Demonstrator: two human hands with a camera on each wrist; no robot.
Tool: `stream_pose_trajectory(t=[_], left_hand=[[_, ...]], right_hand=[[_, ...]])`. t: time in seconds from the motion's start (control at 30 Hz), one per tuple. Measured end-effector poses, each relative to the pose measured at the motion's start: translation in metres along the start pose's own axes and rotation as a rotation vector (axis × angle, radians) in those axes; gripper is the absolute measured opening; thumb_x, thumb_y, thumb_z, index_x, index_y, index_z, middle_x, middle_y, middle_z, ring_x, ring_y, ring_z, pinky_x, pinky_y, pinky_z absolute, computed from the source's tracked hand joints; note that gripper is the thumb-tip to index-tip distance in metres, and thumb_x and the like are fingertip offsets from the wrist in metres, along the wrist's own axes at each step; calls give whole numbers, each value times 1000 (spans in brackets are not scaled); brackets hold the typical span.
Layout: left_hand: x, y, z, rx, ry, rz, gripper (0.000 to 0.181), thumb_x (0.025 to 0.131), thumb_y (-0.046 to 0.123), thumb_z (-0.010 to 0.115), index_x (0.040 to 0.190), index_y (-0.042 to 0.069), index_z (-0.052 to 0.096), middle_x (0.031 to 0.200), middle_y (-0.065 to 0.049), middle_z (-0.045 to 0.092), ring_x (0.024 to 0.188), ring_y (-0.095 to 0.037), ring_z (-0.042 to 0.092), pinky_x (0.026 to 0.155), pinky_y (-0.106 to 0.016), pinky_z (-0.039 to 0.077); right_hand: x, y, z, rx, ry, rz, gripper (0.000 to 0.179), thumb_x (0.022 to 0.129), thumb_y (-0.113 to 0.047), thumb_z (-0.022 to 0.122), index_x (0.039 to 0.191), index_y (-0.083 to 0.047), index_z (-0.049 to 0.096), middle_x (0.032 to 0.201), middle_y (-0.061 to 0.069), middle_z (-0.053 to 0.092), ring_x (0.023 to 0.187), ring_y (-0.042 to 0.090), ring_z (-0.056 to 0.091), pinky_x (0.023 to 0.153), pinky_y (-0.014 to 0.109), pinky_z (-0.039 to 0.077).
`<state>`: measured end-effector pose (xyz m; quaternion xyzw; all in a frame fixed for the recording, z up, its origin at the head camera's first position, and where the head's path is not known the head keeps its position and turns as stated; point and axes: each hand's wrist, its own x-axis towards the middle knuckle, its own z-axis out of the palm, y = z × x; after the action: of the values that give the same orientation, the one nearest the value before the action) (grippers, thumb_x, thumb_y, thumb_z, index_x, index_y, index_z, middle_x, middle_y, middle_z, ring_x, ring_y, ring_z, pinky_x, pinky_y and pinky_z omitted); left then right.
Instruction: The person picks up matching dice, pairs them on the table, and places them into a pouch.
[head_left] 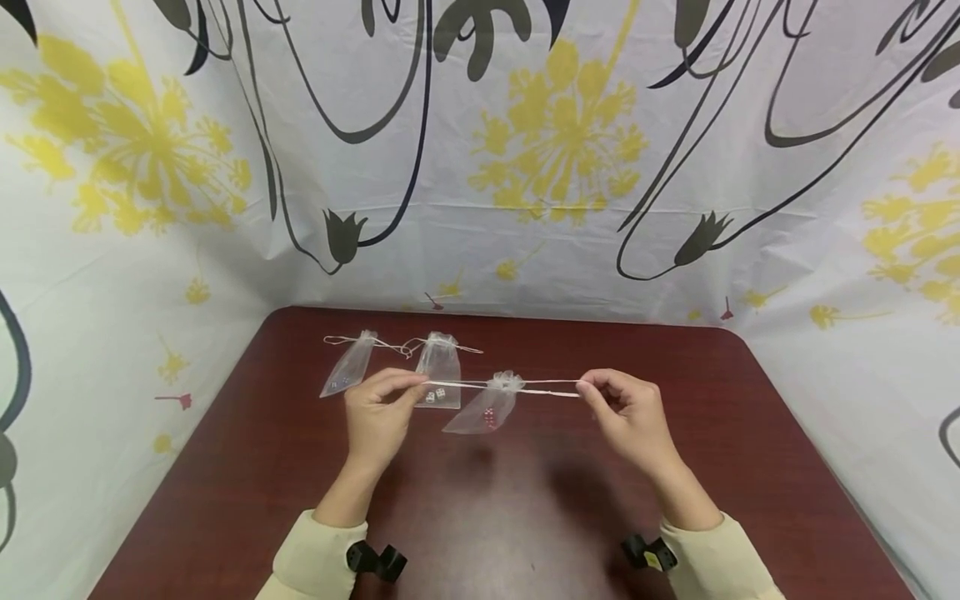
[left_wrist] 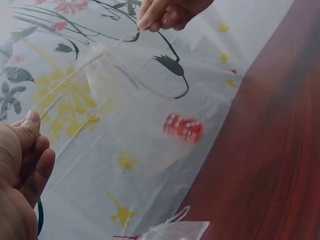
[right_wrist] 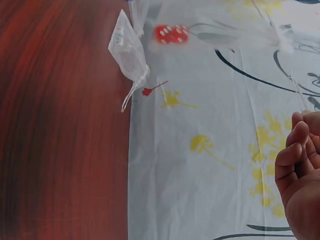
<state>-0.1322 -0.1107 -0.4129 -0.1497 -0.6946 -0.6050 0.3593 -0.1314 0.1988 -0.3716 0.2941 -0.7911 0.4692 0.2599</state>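
Note:
A sheer white drawstring pouch [head_left: 465,419] hangs above the table, its neck gathered tight. Inside it lie red dice with white pips [left_wrist: 182,128], at the pouch's bottom. My left hand [head_left: 378,425] pinches the drawstring [head_left: 551,392] at its left end between thumb and fingers. At the other end, my right hand [head_left: 630,423] pinches the cord in the same manner. The string runs taut and nearly level between both hands, with the pouch between them. In the right wrist view the red dice [right_wrist: 171,34] look blurred through the mesh.
Two more sheer pouches lie behind on the dark red table [head_left: 675,367]: one at far left [head_left: 348,367], and another [head_left: 441,358] holding white dice [head_left: 436,395], partly behind my left fingers. A floral-printed cloth [head_left: 450,167] hangs around the table's back and sides.

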Motion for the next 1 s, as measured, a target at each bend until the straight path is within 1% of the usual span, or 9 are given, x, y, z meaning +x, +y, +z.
stream_pose_trajectory(t=[0.13, 0.27, 0.33, 0.47, 0.57, 0.63, 0.73, 0.83, 1.0], left_hand=[[-1, -4, 4, -3, -22, -59, 10, 76, -7, 84, 82, -2, 79, 82, -11, 75, 72, -9, 69, 64, -20, 57], [0, -11, 10, 48, -77, -112, 11, 79, -8, 82, 84, 1, 79, 83, -12, 75, 68, -13, 70, 62, -22, 58], [1, -15, 12, 107, -117, -113, 11, 80, -6, 81, 85, 4, 79, 83, -9, 75, 69, -13, 70, 62, -23, 58], [6, -25, 19, 218, -205, -69, 8, 82, 0, 81, 86, 6, 79, 81, -3, 75, 71, -13, 71, 64, -25, 59], [15, -32, 26, 278, -269, -25, 5, 84, 2, 80, 88, 6, 79, 81, -3, 75, 71, -15, 72, 66, -30, 60], [23, -38, 30, 322, -306, -3, 4, 85, 4, 80, 89, 5, 79, 82, -4, 76, 72, -16, 72, 66, -32, 61], [36, -48, 35, 410, -350, 13, 4, 86, 7, 80, 90, 5, 79, 83, -5, 77, 71, -18, 73, 67, -35, 60], [49, -60, 40, 511, -399, -3, 6, 87, 12, 81, 91, 8, 80, 86, -3, 77, 73, -19, 73, 69, -37, 58], [60, -77, 47, 604, -472, -99, 9, 90, 18, 78, 94, 11, 80, 89, -1, 77, 79, -21, 73, 74, -40, 56]], right_hand=[[3, -18, -5, -8, -9, 26, 23, 83, 23, 66, 84, 1, 67, 53, 11, 54, 45, 6, 45, 40, 20, 38], [1, -16, -4, -15, -4, 45, 21, 84, 22, 66, 84, 1, 68, 53, 11, 54, 45, 7, 46, 40, 19, 38], [-1, -10, -3, -23, 1, 54, 20, 85, 21, 66, 84, 1, 68, 53, 10, 54, 45, 7, 46, 40, 20, 38], [-9, 15, 1, -43, 33, 74, 18, 86, 18, 67, 85, 0, 69, 53, 3, 53, 44, 8, 45, 41, 20, 38], [-12, 41, 5, -80, 71, 88, 15, 89, 11, 69, 87, -3, 71, 56, -3, 55, 45, 8, 45, 44, 18, 38], [-10, 55, 7, -110, 91, 95, 11, 91, 5, 71, 89, -5, 73, 60, -4, 59, 47, 7, 46, 46, 17, 38], [3, 73, 12, -154, 108, 96, 5, 93, -2, 72, 89, -5, 74, 64, 0, 64, 49, 8, 47, 49, 17, 38], [21, 88, 21, -214, 115, 97, 5, 93, -7, 73, 89, -4, 75, 64, 3, 65, 50, 10, 48, 49, 18, 37], [45, 109, 37, -290, 118, 126, 8, 94, -8, 73, 90, -2, 76, 66, 6, 68, 52, 12, 53, 52, 24, 42]])
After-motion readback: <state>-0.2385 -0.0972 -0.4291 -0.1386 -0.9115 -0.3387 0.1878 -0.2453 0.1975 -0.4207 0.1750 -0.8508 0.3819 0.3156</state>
